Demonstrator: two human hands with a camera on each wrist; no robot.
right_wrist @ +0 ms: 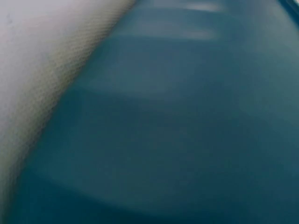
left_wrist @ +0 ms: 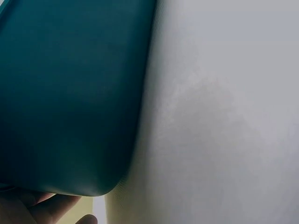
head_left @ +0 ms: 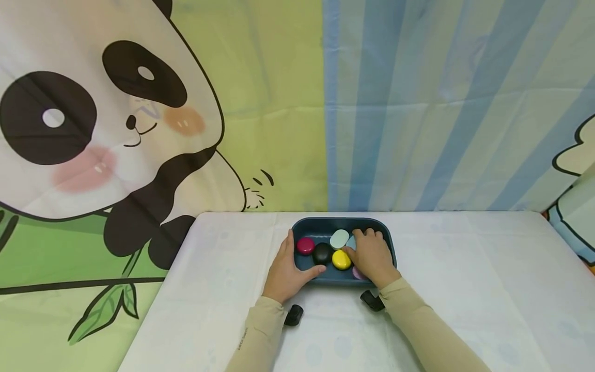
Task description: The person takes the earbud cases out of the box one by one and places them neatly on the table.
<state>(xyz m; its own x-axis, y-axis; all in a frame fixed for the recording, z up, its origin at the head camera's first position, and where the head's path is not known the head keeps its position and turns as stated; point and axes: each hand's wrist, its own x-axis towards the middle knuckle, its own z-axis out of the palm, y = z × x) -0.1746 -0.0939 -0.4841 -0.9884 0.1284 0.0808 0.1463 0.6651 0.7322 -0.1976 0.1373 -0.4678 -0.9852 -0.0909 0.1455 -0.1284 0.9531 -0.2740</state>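
Observation:
A dark blue rectangular tray [head_left: 344, 283] sits on the table and holds several smooth, rounded stone-like pieces. My left hand [head_left: 284, 276] grips its left end, fingers along the outer side and thumb over the front rim. In the left wrist view, fingers [left_wrist: 56, 207] show past the tray's wall [left_wrist: 74, 93]. Inside the tray, my right hand [head_left: 374, 258] has its fingers curled over a light blue piece [head_left: 350, 243], partly hidden. Near it lie a pale mint piece [head_left: 339, 238], a yellow one [head_left: 341, 260] and a lilac one [head_left: 358, 274]. Black [head_left: 322, 253] and crimson [head_left: 305, 246] pieces lie further left.
A white cloth covers the table [head_left: 465, 289]. Behind it hangs a curtain [head_left: 279, 103] with a panda print and blue stripes. Black wrist devices [head_left: 294, 315] show below both hands. The right wrist view is filled mostly by the tray's outer wall [right_wrist: 163, 126].

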